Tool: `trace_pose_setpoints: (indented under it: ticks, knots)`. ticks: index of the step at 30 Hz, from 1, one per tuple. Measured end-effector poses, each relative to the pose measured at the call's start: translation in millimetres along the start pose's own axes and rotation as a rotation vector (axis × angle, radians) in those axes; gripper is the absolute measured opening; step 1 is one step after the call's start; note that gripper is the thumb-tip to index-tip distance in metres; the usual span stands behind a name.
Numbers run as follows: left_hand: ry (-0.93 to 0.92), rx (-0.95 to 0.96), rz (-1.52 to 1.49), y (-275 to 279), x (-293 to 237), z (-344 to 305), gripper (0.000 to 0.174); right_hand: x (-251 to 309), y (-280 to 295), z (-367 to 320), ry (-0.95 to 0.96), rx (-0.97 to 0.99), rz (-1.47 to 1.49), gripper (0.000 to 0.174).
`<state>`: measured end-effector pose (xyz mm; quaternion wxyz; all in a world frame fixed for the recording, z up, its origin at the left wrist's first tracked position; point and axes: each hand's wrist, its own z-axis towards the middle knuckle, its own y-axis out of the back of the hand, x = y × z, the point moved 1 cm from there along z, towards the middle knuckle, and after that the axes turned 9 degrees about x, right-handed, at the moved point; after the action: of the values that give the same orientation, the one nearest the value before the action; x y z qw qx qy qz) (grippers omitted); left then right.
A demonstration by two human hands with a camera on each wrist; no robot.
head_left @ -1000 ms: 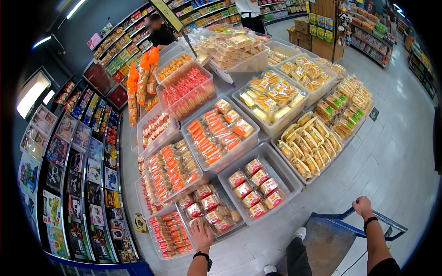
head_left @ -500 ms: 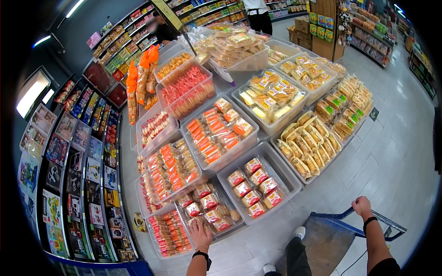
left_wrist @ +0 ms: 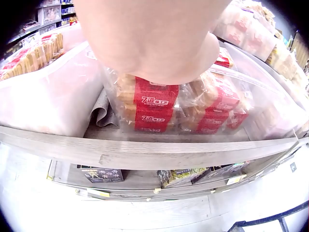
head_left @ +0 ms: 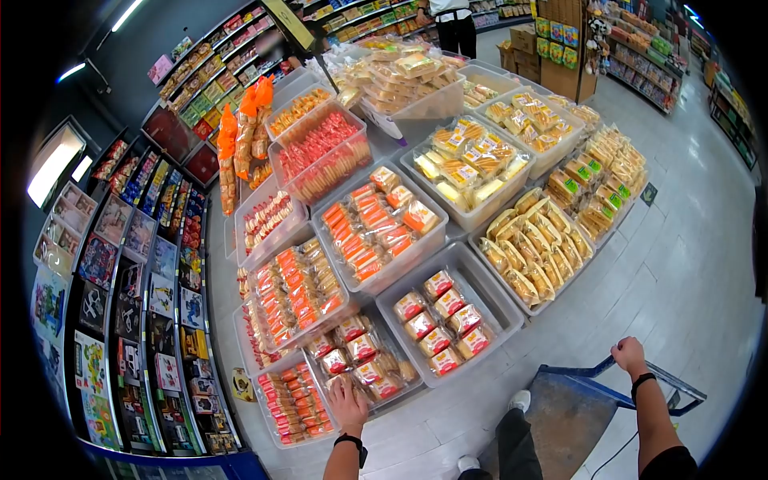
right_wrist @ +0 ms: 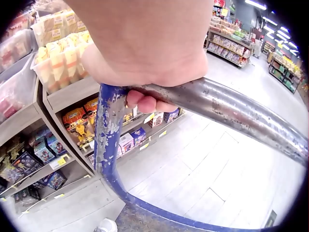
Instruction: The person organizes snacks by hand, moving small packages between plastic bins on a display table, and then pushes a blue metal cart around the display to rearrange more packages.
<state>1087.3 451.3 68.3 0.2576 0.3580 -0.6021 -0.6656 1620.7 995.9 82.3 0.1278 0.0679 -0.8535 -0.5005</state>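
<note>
Head view shows red-labelled snack packs [head_left: 362, 350], clear-wrapped, lying in a transparent bin [head_left: 412, 390] at the display's near edge. Since a second ago, both hands have kept their places. The left hand [head_left: 348, 406] rests with fingers stretched over the bin's front rim, touching the packs. The right hand [head_left: 629, 357] is wrapped round the blue cart handle [right_wrist: 227, 104].

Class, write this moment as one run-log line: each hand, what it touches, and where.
left hand: touches red-labelled pack in front clear bin | right hand: grips cart handle
</note>
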Motion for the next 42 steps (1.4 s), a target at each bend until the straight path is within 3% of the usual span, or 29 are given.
trace_pose_setpoints:
  ticks: [19, 35, 42]
  knots:
    - [-0.016, -0.004, -0.036, 2, -3, 2, 0.053, 2, 4, -5, 0.043, -0.04, -0.035, 0.033]
    - [-0.026, 0.014, -0.068, 17, -17, 5, 0.056, -10, -5, -2, 0.019, 0.038, -0.045, 0.036]
    - [-0.064, 0.076, 0.143, -1, 17, 0, 0.061, -19, -9, -1, 0.076, 0.1, -0.075, 0.039]
